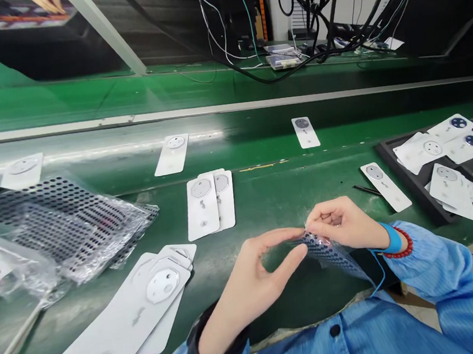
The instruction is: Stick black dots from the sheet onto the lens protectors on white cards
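My left hand [253,279] and my right hand [343,223] meet over the green bench, both pinching a small clear bag [331,252] printed with black dots. Left thumb and forefinger grip its near edge. The right fingers are closed on its top corner. The bag hangs toward my blue sleeve. A stack of white cards [120,319] with round lens stickers lies at my lower left. Two more white cards [210,203] lie just beyond my hands.
A pile of dotted clear bags [64,229] fills the left. A black tray [424,191] with several white cards sits at right, one card [385,186] beside it. Single cards [172,154] [305,132] ride the green conveyor. Cables hang behind.
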The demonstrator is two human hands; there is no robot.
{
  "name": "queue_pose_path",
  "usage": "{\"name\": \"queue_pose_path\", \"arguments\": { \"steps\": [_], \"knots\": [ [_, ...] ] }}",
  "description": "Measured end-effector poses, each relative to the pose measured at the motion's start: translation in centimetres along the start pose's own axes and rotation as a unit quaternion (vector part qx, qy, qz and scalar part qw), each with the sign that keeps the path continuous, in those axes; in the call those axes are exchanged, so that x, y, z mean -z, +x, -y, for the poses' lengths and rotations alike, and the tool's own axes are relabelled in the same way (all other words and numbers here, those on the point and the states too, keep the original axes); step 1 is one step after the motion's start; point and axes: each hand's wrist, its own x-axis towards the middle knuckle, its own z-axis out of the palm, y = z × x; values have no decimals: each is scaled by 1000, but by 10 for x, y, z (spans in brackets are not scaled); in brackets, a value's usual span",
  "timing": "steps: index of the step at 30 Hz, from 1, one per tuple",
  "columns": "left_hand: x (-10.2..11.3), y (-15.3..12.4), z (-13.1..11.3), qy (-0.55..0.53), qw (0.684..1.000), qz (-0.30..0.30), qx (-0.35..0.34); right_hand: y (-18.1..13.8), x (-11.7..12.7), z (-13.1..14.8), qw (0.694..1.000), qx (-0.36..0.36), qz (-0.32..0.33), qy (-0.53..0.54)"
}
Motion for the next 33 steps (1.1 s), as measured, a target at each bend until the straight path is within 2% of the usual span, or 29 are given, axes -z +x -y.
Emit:
{"name": "queue_pose_path", "arguments": {
  "steps": [4, 8, 11, 13, 17, 22, 24, 26, 28, 33],
  "knots": [
    [-2, 13, -2, -9, 997, 70, -35, -4, -4, -3, 999, 39, -1, -32],
    [-3, 14, 4, -50, 986, 157, -3, -7, -2, -4, 994, 79, 9, -81],
    [-6, 7, 5, -88, 982, 167, 21, -11, -2, 0, 981, 128, 33, -145],
    [-7, 2, 5, -116, 978, 169, 44, -15, -3, 2, 957, 196, 36, -209],
    [-9, -7, 3, -156, 963, 204, 79, -25, -9, -3, 884, 338, 24, -322],
    [-11, -16, 0, -179, 957, 215, 72, -34, -14, -12, 821, 436, -25, -367],
    [-11, -18, 1, -165, 960, 216, 73, -35, -16, -15, 807, 464, -32, -364],
    [-8, -18, 2, -146, 963, 216, 73, -33, -17, -17, 815, 462, -36, -347],
    [-3, -15, 3, -127, 964, 227, 57, -30, -18, -17, 836, 440, -33, -326],
    [10, -7, -4, -51, 961, 270, -19, -31, -19, -4, 892, 353, 31, -280]
  ]
}}
